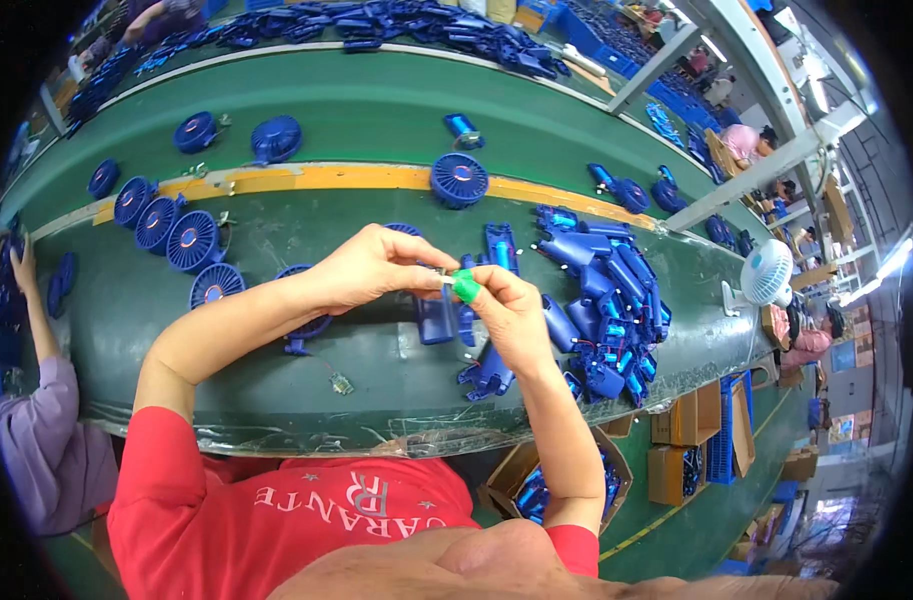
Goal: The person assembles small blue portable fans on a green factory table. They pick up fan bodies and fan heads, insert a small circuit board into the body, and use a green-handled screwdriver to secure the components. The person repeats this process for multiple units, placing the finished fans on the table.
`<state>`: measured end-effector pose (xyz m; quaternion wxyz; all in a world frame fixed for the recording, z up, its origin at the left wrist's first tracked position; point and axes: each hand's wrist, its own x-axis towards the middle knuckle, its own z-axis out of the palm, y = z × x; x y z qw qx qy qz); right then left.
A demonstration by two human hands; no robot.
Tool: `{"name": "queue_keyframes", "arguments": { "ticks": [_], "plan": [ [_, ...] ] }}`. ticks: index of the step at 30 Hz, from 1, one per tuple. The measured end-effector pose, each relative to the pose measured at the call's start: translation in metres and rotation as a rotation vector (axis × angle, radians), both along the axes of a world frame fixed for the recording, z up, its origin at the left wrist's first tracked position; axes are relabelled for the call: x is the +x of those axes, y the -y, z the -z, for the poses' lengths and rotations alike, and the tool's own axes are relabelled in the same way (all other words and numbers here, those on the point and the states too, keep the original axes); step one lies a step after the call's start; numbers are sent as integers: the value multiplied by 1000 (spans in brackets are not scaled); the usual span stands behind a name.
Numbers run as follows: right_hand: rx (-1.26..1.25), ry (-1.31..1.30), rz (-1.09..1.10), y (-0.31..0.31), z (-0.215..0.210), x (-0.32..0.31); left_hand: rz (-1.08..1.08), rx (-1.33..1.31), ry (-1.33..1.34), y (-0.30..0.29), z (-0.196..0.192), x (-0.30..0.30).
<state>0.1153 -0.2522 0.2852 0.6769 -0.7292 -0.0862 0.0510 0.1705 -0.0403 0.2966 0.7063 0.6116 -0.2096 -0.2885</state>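
My left hand [376,268] and my right hand [513,312] meet above the green work surface, fingertips pinched close together. Between them shows a small white piece [445,279], too small to name for sure. Green tape [465,286] wraps a digit of my right hand. Just below the fingertips is a dark blue plastic handle [436,320]; whether it is held or lies on the surface I cannot tell. Partly behind my left forearm sits a round blue fan head [304,315]. To the right of my right hand lies a heap of blue handle parts [616,300].
Several blue fan heads [193,240] stand at left, with a small circuit board [341,383] near the front edge. Beyond the yellow strip [356,177] runs a green belt [366,105]. A co-worker's arm [34,300] reaches in at far left. A small white fan [766,272] stands right.
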Motion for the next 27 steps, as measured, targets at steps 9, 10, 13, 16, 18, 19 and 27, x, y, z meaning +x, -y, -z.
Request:
{"name": "queue_keyframes", "arguments": {
  "ticks": [9,10,13,16,18,19,27],
  "plan": [
    [85,-63,-39,1,2,1,50,-55,-124,-5,6,2],
    [83,-69,-43,1,2,1,54,-56,-120,-5,6,2],
    [60,-60,-67,-2,-1,1,47,-60,-113,-7,8,2],
    [10,-81,-93,-1,-1,0,49,-74,-111,-6,9,1],
    [45,-94,-93,-1,-2,-1,55,-86,-111,-6,9,1],
    [63,-100,-93,-2,-2,-1,57,-92,-113,-6,9,1],
    [156,-142,-102,-2,0,0,57,-103,-135,-6,11,1]
  ]
}}
